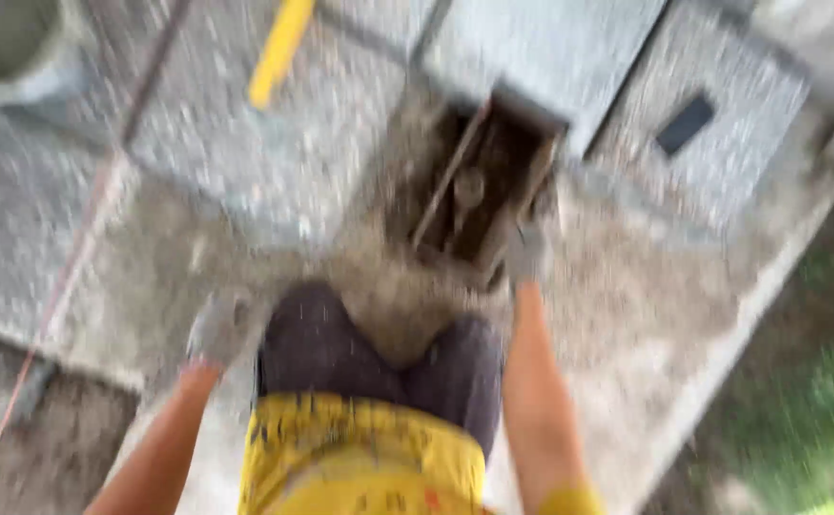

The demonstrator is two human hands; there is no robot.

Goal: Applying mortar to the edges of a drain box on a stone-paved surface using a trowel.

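Both hands wear grey work gloves, the left glove point(215, 329) at nine o'clock and the right glove point(525, 253) toward one o'clock. The forearms are bare. A yellow shirt point(360, 458) with dark specks sits above dark grey trousers point(379, 358); everything is blurred.

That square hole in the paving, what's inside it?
Inside the hole are a slanting bar and a roundish fitting, both blurred. The gloved right hand covers its lower edge; the depths stay dark.

No package, label, sign or screen could be made out in the blurred view; the only candidate was a small dark rectangle point(685, 123) lying flat on a grey paving slab point(722, 143) toward the upper right
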